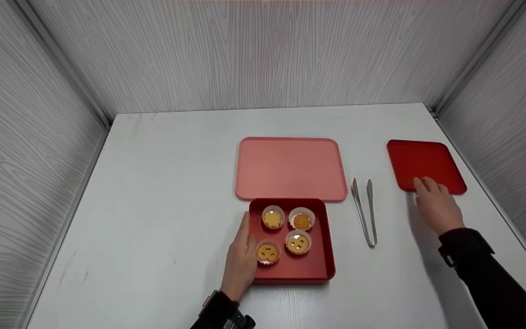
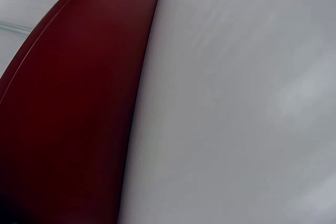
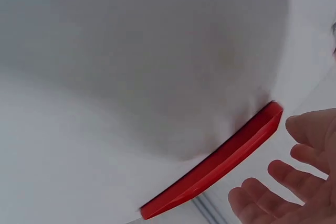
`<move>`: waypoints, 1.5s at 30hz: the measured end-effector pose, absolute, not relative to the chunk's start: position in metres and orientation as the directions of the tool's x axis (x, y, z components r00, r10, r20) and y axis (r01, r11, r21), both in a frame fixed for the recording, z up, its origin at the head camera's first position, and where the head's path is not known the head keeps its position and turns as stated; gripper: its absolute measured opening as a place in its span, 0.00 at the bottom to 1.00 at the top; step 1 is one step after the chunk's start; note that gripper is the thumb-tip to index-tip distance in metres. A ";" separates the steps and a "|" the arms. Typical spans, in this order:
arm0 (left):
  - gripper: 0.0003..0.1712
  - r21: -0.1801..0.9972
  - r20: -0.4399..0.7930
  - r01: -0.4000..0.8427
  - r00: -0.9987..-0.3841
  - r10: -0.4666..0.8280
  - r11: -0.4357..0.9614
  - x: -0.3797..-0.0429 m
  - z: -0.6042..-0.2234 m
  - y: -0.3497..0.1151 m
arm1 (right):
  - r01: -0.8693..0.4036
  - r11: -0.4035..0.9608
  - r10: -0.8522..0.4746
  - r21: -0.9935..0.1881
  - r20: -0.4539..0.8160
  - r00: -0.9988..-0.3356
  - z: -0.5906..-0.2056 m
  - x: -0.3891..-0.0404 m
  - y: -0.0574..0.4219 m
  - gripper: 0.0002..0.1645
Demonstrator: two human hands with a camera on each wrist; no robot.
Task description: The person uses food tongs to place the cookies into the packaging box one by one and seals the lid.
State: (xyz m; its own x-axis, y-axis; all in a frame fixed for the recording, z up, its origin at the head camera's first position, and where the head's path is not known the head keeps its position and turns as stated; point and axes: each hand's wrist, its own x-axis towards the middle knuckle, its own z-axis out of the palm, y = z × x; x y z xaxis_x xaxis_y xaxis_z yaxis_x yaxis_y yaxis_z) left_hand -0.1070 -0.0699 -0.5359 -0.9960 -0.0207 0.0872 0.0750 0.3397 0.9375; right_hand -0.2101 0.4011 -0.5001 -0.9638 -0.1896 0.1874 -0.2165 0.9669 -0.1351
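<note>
A square, deep red box (image 1: 322, 256) stands near the middle of the table. Several small cookies (image 1: 298, 244) in pleated paper cups sit inside it. Along the box's left wall lies my left hand (image 1: 240, 262), its fingers extended against the outside and the thumb near the rim. In the left wrist view the box's outer wall (image 2: 73, 98) fills the left side. Over at the right, my right hand (image 1: 439, 205) reaches over the near edge of a bright red shallow tray (image 1: 423, 160). The right wrist view shows loosely spread fingers (image 3: 294, 179) beside that tray, holding nothing.
Just behind the box lies a pink rectangular tray (image 1: 290, 167). Metal tongs (image 1: 363, 212), spread apart, lie between the box and the right hand. Pale wood-grain panels (image 1: 263, 55) border the white table (image 1: 153, 205) at the back and both sides.
</note>
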 end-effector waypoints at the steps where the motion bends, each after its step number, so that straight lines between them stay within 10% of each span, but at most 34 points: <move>1: 0.32 0.937 0.088 0.076 -0.996 -0.020 0.342 -0.107 -0.536 -0.070 | -0.214 0.969 -0.193 -0.120 0.163 -0.968 -0.501 -0.211 0.406 0.34; 17: 0.32 0.940 0.083 0.072 -0.996 -0.020 0.335 -0.106 -0.534 -0.070 | -0.186 0.982 -0.185 -0.018 0.017 -0.983 -0.511 -0.213 0.423 0.32; 36: 0.32 0.939 0.084 0.073 -0.996 -0.018 0.336 -0.107 -0.534 -0.070 | -0.270 0.960 -0.281 0.079 0.232 -0.931 -0.502 -0.213 0.423 0.15; 45: 0.32 0.945 0.075 0.063 -0.997 -0.026 0.322 -0.107 -0.535 -0.070 | -0.319 0.937 -0.343 0.142 0.542 -0.767 -0.481 -0.215 0.413 0.14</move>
